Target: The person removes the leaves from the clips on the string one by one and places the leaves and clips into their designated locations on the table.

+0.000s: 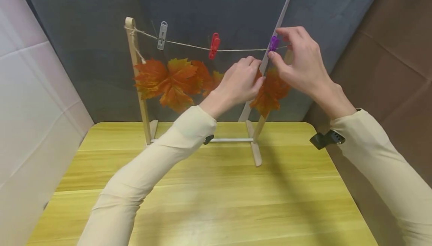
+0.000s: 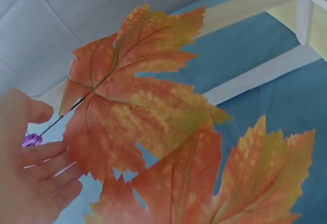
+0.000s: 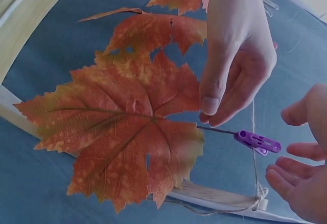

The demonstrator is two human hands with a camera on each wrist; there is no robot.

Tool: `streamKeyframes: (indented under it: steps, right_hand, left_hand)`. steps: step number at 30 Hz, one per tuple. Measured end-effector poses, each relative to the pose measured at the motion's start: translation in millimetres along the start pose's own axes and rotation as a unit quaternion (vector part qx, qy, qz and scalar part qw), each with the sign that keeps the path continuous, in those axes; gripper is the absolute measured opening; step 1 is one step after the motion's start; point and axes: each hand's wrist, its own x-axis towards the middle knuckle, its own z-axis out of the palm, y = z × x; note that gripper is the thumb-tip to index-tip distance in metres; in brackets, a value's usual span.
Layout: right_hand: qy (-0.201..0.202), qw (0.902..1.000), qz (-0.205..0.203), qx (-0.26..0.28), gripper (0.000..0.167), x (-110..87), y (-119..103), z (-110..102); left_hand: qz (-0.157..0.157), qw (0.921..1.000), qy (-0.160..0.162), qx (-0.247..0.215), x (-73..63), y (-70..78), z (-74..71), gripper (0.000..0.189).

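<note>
A purple clothespin point(image 1: 274, 43) grips the twine point(image 3: 255, 173) near its right end and holds the thin stem of an orange-red artificial maple leaf point(image 3: 127, 116). My right hand point(image 1: 303, 58) is beside the clothespin, thumb and fingers spread; in the right wrist view a small gap separates its fingertips point(image 3: 288, 150) from the clip. My left hand point(image 1: 241, 79) is close by the leaf's stem, its thumb apart from its loosely bent fingers point(image 2: 56, 170) in the left wrist view. Farther left, similar leaves point(image 1: 172, 81) hang below a grey clothespin point(image 1: 162, 36) and a red clothespin point(image 1: 214, 46).
The twine is strung between two upright posts of a wooden stand point(image 1: 143, 114), joined low down by a white bar point(image 1: 233, 140). It stands at the back of a yellow wood-grain table point(image 1: 202, 201). Dark cloth point(image 1: 202, 6) hangs behind, with light and brown panels at the sides.
</note>
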Motion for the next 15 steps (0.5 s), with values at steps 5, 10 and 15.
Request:
streamKeyframes:
  steps: [5, 10, 15]
  right_hand:
    - [-0.019, 0.9997, 0.017, -0.003, 0.048, 3.4, 7, 1]
    - [-0.028, 0.9991, 0.031, 0.013, 0.046, 5.4, 12, 3]
    - [-0.039, 0.9982, 0.039, 0.022, 0.043, 9.5, 15, 7]
  left_hand:
    - [-0.002, 0.9998, 0.022, -0.004, 8.7, 2.1, 11.2, 0.042]
    - [-0.008, 0.999, 0.039, -0.022, 13.9, 3.5, 18.7, 0.035]
    - [-0.025, 0.9968, 0.057, -0.05, 19.5, 3.7, 23.4, 0.025]
